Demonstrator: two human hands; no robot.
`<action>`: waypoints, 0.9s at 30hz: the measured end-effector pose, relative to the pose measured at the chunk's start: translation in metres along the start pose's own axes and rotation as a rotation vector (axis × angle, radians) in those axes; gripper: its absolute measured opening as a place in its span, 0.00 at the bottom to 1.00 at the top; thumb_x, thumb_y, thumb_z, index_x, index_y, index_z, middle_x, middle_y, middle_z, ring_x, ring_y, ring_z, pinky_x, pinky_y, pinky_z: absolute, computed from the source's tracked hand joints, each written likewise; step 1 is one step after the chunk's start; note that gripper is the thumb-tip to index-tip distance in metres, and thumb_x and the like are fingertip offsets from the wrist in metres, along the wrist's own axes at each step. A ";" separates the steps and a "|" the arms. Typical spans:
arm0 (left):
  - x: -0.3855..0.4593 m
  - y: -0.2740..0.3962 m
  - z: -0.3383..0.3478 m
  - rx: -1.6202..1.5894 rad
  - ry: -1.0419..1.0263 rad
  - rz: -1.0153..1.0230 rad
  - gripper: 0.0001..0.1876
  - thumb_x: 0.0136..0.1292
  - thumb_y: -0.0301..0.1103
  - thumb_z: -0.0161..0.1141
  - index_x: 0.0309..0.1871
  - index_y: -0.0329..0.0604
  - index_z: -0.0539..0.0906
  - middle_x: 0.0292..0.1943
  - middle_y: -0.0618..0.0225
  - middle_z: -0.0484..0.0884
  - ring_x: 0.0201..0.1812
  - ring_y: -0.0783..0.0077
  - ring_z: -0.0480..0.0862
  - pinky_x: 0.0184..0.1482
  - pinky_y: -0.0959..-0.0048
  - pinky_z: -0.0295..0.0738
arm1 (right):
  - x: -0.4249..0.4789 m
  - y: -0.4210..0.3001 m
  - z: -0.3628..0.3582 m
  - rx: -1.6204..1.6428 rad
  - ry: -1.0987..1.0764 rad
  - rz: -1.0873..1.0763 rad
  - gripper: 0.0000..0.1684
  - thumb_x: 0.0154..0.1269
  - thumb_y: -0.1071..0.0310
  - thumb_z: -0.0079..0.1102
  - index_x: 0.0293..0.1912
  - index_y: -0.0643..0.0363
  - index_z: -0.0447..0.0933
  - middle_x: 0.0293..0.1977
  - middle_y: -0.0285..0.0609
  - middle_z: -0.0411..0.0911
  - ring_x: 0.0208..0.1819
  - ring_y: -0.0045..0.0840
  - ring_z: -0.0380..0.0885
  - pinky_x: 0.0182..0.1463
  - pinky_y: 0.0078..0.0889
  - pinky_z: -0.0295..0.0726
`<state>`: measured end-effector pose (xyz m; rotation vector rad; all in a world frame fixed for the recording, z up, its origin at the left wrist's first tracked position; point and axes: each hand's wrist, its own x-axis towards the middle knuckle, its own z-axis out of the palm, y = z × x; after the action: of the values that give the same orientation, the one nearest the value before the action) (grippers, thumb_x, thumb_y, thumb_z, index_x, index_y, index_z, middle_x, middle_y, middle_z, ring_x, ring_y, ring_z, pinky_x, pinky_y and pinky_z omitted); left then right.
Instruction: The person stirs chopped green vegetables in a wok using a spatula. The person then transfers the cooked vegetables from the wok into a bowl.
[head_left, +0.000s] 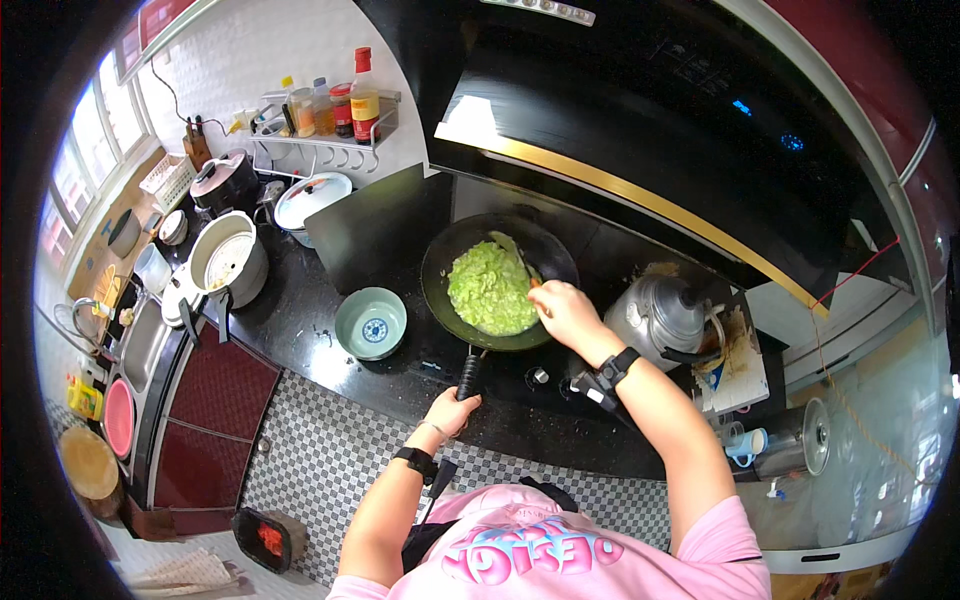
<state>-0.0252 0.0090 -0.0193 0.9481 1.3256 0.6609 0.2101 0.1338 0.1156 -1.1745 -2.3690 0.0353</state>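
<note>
A dark wok (442, 307) sits on the stove with a heap of chopped light-green vegetable (491, 289) in it. My left hand (448, 411) is closed around the end of the wok's black wrapped handle (470, 373). Over the wok's right rim, my right hand (566, 309) grips a spatula, whose blade (507, 244) reaches into the far side of the vegetable. Most of the spatula's handle is hidden by my fingers. To the left of the wok stands a pale green ceramic bowl (373, 324) with a blue pattern at its bottom and no food in it.
Close to my right forearm stands a large metal kettle (656, 319). Above the stove hangs a black range hood (600, 150) with a gold edge. Left on the counter are a pressure cooker pot (251, 274) and a lidded white pot (313, 201). Sauce bottles (364, 101) fill a wall rack.
</note>
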 end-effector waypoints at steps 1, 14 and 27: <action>0.000 0.000 -0.001 0.005 0.003 0.002 0.15 0.59 0.42 0.63 0.35 0.40 0.74 0.17 0.71 0.73 0.14 0.76 0.72 0.16 0.74 0.64 | -0.006 0.001 0.007 -0.024 -0.017 -0.076 0.11 0.59 0.70 0.57 0.43 0.55 0.77 0.35 0.46 0.76 0.39 0.41 0.78 0.41 0.41 0.79; -0.007 0.009 -0.002 0.047 -0.003 -0.017 0.15 0.59 0.42 0.62 0.36 0.39 0.75 0.18 0.70 0.74 0.15 0.75 0.72 0.17 0.74 0.65 | -0.089 -0.029 -0.008 0.009 -0.131 -0.120 0.12 0.50 0.72 0.61 0.38 0.52 0.79 0.47 0.48 0.76 0.47 0.41 0.77 0.47 0.39 0.79; -0.005 0.004 -0.002 0.070 0.007 -0.011 0.15 0.58 0.43 0.62 0.35 0.40 0.75 0.17 0.70 0.74 0.15 0.75 0.72 0.17 0.74 0.66 | -0.058 -0.084 -0.020 0.389 0.006 0.072 0.08 0.53 0.76 0.61 0.36 0.59 0.80 0.36 0.46 0.79 0.37 0.36 0.80 0.42 0.31 0.79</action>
<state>-0.0270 0.0072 -0.0138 0.9955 1.3670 0.6133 0.1861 0.0328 0.1290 -1.0626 -2.1814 0.4926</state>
